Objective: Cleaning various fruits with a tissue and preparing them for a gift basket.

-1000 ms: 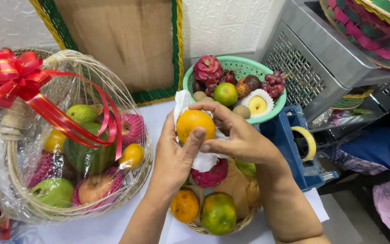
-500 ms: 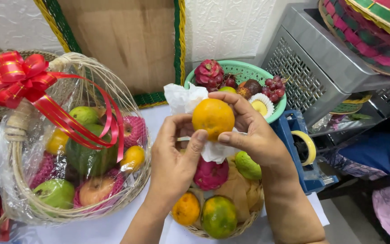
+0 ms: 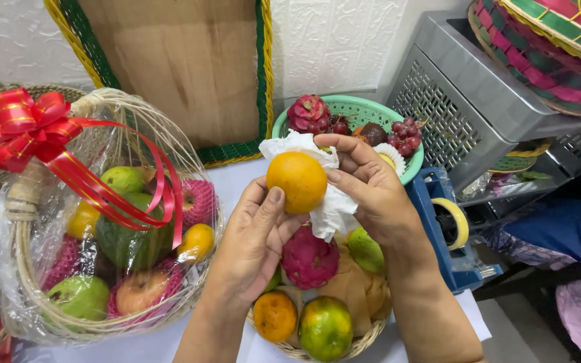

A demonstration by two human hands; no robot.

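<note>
Both hands, left hand (image 3: 257,232) and right hand (image 3: 364,188), now hold the orange (image 3: 296,181) and white tissue (image 3: 331,208) higher above the small wicker basket (image 3: 364,339).

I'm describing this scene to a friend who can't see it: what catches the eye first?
An orange held up in the centre by both hands, the left hand and the right hand, with white tissue behind it. To the left, a wrapped fruit basket with a big red bow. Behind the hands, a green bowl of fruit.

We seem to be in a fruit-gift packing shop: a wrapped fruit basket (image 3: 102,222) (red ribbon bow), stacked woven baskets (image 3: 546,47), a tape dispenser (image 3: 448,228).
</note>
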